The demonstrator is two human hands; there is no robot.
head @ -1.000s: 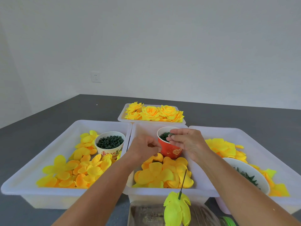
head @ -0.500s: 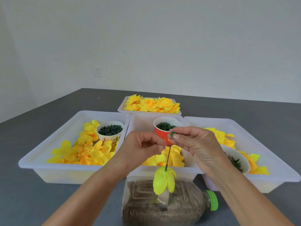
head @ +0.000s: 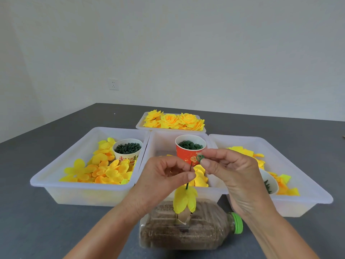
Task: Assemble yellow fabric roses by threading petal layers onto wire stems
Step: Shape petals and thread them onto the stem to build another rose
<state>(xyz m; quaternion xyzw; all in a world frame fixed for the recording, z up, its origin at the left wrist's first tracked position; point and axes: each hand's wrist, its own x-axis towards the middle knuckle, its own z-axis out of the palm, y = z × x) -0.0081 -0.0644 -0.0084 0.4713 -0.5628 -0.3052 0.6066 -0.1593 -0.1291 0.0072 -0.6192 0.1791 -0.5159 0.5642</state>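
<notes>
My left hand [head: 164,176] pinches one thin wire stem [head: 190,170] between thumb and forefinger, held nearly upright. One bundle of yellow petals [head: 184,200] hangs on the stem just below my fingers, above a plastic bottle [head: 186,228] that lies on its side on the grey surface [head: 37,221], filled with brown grains and closed by a green cap [head: 237,223].

My right hand [head: 235,171] pinches one small green ring [head: 200,158] at thumb and fingertip, just beside the stem's upper tip; whether ring and wire touch I cannot tell.

Four white trays stand behind. The left tray [head: 56,176] holds loose yellow and orange petal layers [head: 100,169] and one white cup [head: 127,150] of dark green pieces. The middle tray [head: 158,141] holds one red cup [head: 189,151] of green rings and more petals, largely hidden by my hands. The right tray [head: 298,165] holds yellow pieces [head: 242,152] and one white bowl [head: 271,182], partly hidden. The far tray [head: 140,126] holds finished yellow roses [head: 173,120], at least three; the full count is unclear.

One wall socket [head: 113,84] sits on the white wall.
</notes>
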